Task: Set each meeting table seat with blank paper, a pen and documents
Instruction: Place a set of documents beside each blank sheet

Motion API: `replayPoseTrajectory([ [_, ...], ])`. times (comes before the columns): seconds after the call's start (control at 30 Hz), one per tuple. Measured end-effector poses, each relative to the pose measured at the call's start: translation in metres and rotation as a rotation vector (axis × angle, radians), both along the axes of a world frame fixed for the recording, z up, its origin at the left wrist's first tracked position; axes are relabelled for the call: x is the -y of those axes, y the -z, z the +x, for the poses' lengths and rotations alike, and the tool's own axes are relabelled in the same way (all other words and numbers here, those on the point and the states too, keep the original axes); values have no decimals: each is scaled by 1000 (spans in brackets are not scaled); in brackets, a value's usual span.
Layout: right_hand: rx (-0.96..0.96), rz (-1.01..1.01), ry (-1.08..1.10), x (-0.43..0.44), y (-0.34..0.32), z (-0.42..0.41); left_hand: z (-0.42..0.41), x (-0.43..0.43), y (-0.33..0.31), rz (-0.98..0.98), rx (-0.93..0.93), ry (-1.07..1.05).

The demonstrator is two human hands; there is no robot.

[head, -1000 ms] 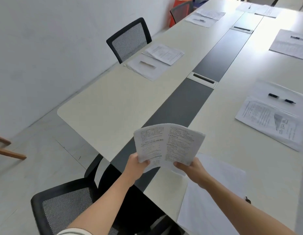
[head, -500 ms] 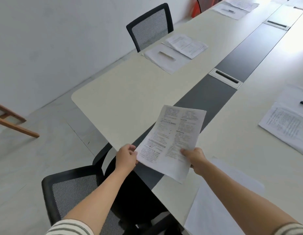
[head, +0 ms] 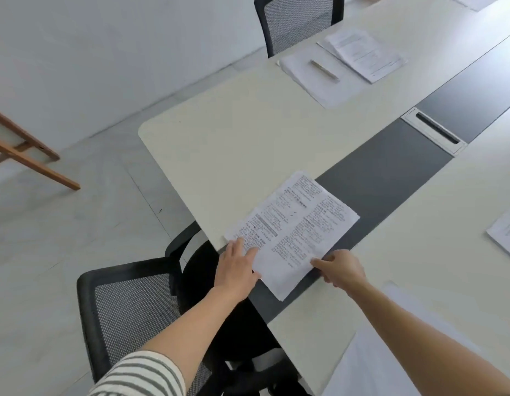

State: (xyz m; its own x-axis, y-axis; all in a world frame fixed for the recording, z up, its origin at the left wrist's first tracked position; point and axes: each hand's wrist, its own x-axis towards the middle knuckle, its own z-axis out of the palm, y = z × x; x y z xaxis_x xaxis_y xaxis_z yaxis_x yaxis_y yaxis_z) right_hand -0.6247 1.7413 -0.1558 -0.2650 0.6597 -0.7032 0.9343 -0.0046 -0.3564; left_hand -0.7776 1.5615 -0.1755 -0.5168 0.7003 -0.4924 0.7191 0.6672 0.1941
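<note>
Step in hand: placing a printed document (head: 291,232) at the seat by the near chair (head: 128,310), which stands at the end of the table (head: 233,144).
Document position: flat or nearly flat on the table, skewed to the edge. Its left part lies on the cream top, its right part over the dark centre strip (head: 391,178), and the near corner is at the table end.
Left hand (head: 236,267): fingers straight, pressing lightly on the near left corner of the sheet and holding nothing.
Right hand (head: 338,268): fingers curled, thumb and forefinger pinching the near right edge, as far as the view allows.
Reference seat: further along, by the far chair (head: 296,21), blank paper (head: 319,90) carries a pen (head: 324,70), with documents (head: 365,54) just beside it and overlapping one corner.
Outstanding here: no pen or blank paper is seen at this seat. A blank sheet (head: 376,352) lies on the other half of the table, partly under the right forearm; I cannot tell which seat it is meant for.
Method advised: keep the left fingers flat as an anchor and use the right pinch to swing the sheet off the strip and square to the edge in front of the chair. Release only once it lies flat.
Risk: a thin sheet creases if it is pushed from one corner alone, so guide it from both sides and slide it slowly.
</note>
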Motion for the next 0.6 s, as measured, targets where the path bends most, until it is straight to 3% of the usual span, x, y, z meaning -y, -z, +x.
replayPoseTrajectory([
  [0.07,87,309,-241,-4,3,9,-5,-1,7,-35,-17,23],
  [0.1,71,364,-335,-4,7,9,-8,-1,10,-37,-20,28],
  [0.2,75,298,-528,-3,18,-4,-21,-4,14,-26,-20,41],
  [0.6,78,337,-501,-8,33,-33,-55,-15,17,-17,-14,32],
])
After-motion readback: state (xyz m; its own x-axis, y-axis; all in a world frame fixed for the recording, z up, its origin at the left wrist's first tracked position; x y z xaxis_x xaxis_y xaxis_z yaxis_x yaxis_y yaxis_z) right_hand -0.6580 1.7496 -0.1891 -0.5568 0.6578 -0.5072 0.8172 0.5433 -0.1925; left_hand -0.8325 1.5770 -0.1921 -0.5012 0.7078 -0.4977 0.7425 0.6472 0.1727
